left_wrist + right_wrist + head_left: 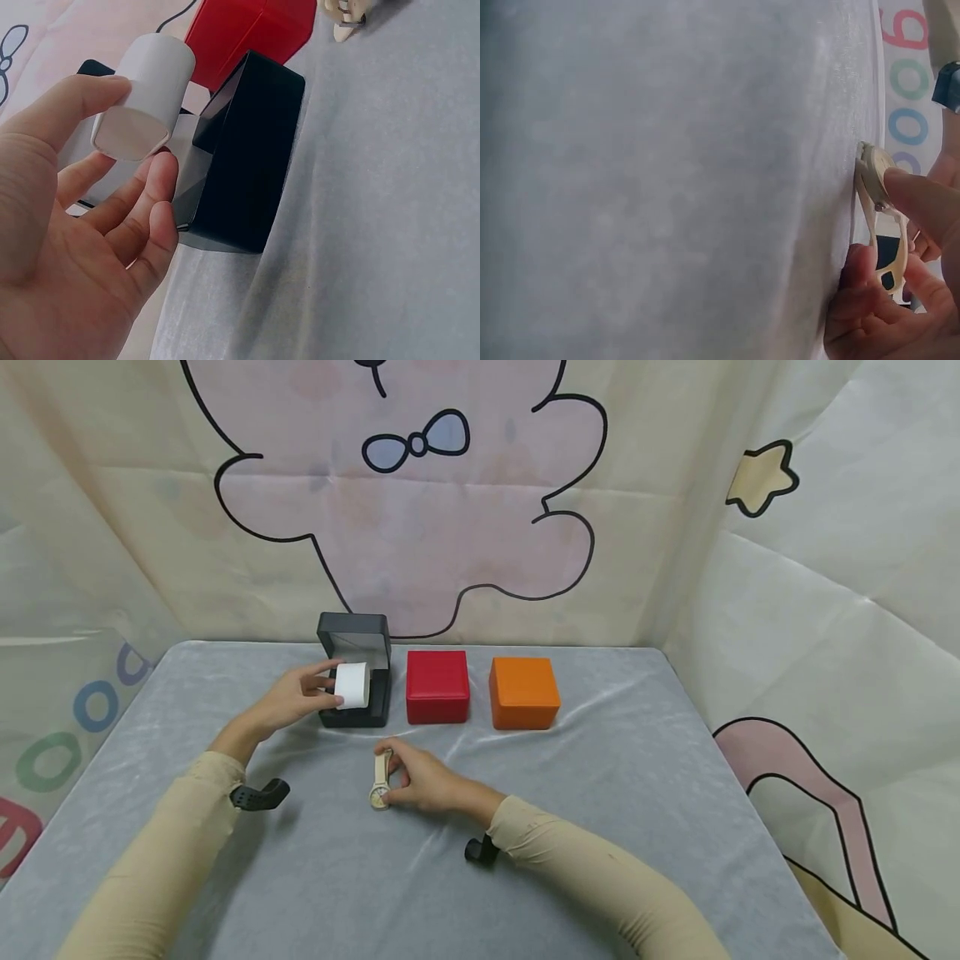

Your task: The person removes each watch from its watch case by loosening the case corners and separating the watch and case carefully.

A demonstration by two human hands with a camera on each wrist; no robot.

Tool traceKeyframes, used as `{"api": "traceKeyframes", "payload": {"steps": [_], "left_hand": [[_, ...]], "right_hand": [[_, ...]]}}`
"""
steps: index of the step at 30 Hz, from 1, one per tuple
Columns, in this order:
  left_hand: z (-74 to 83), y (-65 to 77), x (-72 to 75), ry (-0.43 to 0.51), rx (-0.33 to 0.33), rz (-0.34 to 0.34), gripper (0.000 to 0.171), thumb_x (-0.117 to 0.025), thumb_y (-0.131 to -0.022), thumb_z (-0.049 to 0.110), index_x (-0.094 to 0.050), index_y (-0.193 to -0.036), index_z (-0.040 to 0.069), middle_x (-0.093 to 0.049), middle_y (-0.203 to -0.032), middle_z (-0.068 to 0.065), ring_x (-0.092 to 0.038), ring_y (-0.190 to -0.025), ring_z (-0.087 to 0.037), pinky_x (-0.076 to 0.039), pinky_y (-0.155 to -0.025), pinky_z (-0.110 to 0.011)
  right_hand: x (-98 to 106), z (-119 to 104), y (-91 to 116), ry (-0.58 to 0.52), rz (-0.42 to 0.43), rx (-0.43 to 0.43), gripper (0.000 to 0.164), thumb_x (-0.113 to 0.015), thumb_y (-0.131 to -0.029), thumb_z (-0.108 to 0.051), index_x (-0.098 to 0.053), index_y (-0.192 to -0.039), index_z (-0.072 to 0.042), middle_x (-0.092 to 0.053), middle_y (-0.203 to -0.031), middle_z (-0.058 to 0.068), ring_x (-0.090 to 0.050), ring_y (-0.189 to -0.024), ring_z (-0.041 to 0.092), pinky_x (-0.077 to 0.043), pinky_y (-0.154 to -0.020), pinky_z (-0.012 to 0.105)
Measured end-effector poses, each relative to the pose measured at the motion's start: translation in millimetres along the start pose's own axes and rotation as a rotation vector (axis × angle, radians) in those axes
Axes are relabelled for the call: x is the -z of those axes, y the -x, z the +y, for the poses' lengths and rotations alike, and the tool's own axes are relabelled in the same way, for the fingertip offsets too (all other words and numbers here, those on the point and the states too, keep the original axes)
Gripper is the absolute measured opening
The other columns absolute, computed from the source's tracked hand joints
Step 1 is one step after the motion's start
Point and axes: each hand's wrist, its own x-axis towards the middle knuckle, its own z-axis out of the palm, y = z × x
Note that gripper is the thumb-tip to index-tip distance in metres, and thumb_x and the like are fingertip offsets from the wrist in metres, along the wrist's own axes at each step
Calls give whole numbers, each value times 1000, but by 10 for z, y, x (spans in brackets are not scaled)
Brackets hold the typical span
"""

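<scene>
In the head view, my left hand (298, 695) pinches a white watch cushion (352, 685) between thumb and fingers, overlapping the open black watch box (354, 717). The left wrist view shows the rounded cushion (154, 79) raised beside the black box (251, 161), thumb on one side and fingertips under the other. My right hand (429, 779) pinches a cream wristwatch (379, 796) by its dial and strap, in front of the box. Seen from the right wrist, the thumb presses the watch case (877, 169) and the strap forms a closed loop.
A closed red box (438, 687) stands right of the black one, with a closed orange box (524, 693) beyond it. Grey cloth (360, 885) covers the table. Behind the table hangs a printed curtain (480, 527).
</scene>
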Motion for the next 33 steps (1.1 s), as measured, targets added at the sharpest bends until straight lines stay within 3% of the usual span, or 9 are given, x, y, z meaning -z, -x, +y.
{"api": "traceKeyframes", "payload": {"steps": [5, 9, 13, 17, 24, 33], "left_hand": [[21, 4, 9, 4, 6, -1, 77, -69, -97, 25, -28, -161, 12, -54, -144, -30, -58, -124, -35, -50, -87, -26], [26, 8, 18, 5, 12, -1, 79, -69, -97, 26, -26, -161, 13, -52, -146, -31, -56, -129, -40, -51, -91, -33], [28, 8, 27, -2, 20, -6, 80, -69, -97, 28, -24, -162, 15, -50, -147, -31, -55, -131, -41, -51, -94, -39], [28, 12, 38, -1, 20, -7, 81, -69, -96, 27, -24, -162, 15, -51, -147, -30, -56, -130, -40, -51, -93, -38], [35, 16, 52, -10, 29, 0, 81, -69, -96, 27, -24, -162, 15, -51, -146, -30, -57, -128, -39, -50, -93, -37], [8, 12, 44, -25, 27, 1, 82, -70, -96, 29, -23, -162, 13, -52, -146, -30, -57, -127, -39, -50, -93, -38]], "right_hand": [[35, -4, -2, 109, 8, 10, 65, -84, -83, -16, -52, -139, -16, -62, -122, 3, -56, -91, 8, -44, -75, 16], [52, 9, 0, 160, -1, 11, 59, -85, -83, -21, -57, -135, -17, -60, -132, 3, -55, -113, 12, -44, -87, 18], [82, 36, 4, 169, -37, 24, 52, -84, -84, -23, -63, -131, -14, -62, -128, 3, -55, -98, 10, -43, -88, 17], [127, 55, 9, 151, -80, 28, 53, -83, -85, -24, -63, -133, -13, -60, -128, 3, -51, -80, 5, -44, -77, 15], [171, 57, 19, 124, -89, 51, 52, -80, -88, -24, -62, -135, -12, -62, -130, 4, -53, -89, 10, -44, -76, 15], [192, 41, 44, 78, -79, 43, 49, -77, -91, -24, -62, -135, -12, -60, -129, 6, -55, -87, 10, -46, -76, 15]]}}
